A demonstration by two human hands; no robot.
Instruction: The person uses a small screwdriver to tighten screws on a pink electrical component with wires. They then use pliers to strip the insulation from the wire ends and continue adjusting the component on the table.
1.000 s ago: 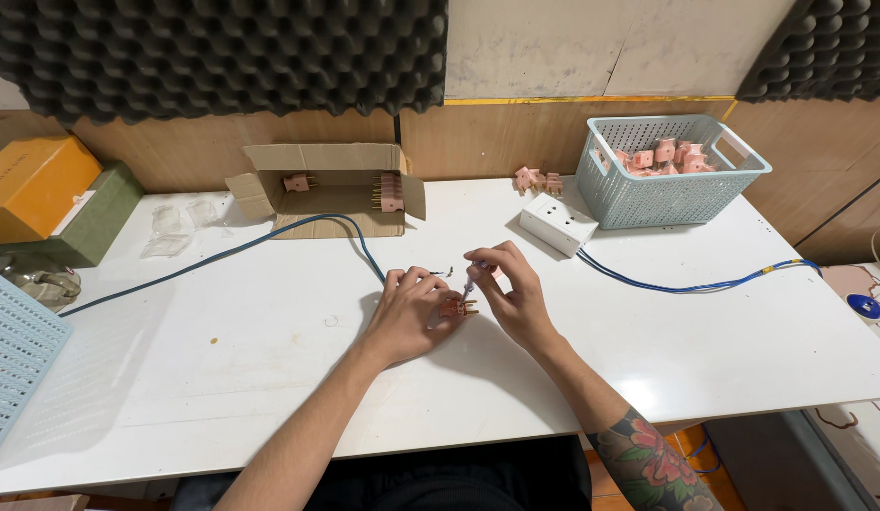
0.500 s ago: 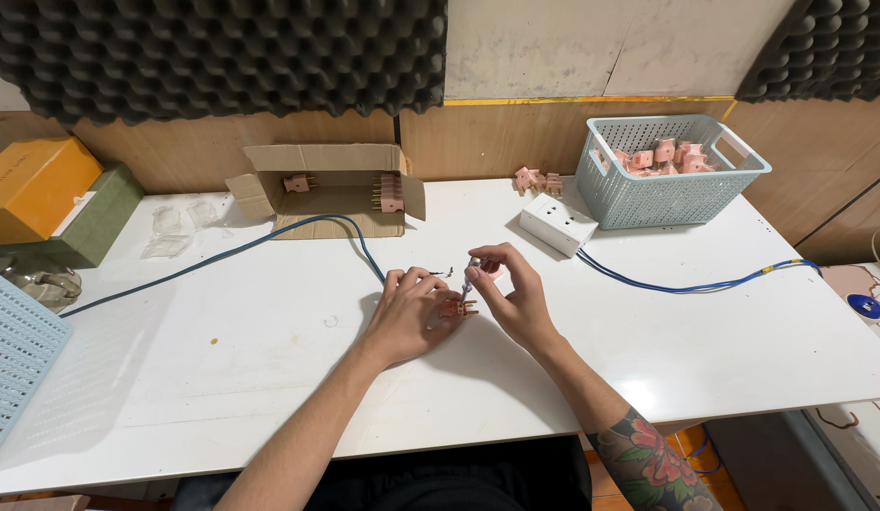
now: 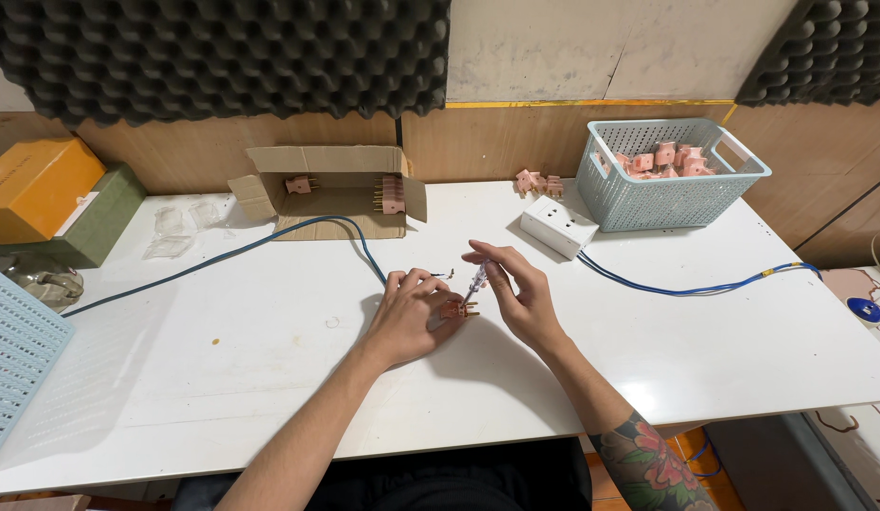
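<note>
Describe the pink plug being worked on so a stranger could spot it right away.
On the white table, find the two hands at its middle. The pink plug lies under the left hand fingertips. It alone meets the screwdriver in the right hand.

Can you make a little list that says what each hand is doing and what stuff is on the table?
left hand: holds a small pink plug down on the white table
right hand: holds a thin screwdriver, tip at the plug
blue cable: runs to the left hand
cardboard box: open, pink plugs inside
basket: pale blue, pink plugs inside
white socket block: beside the basket
</note>
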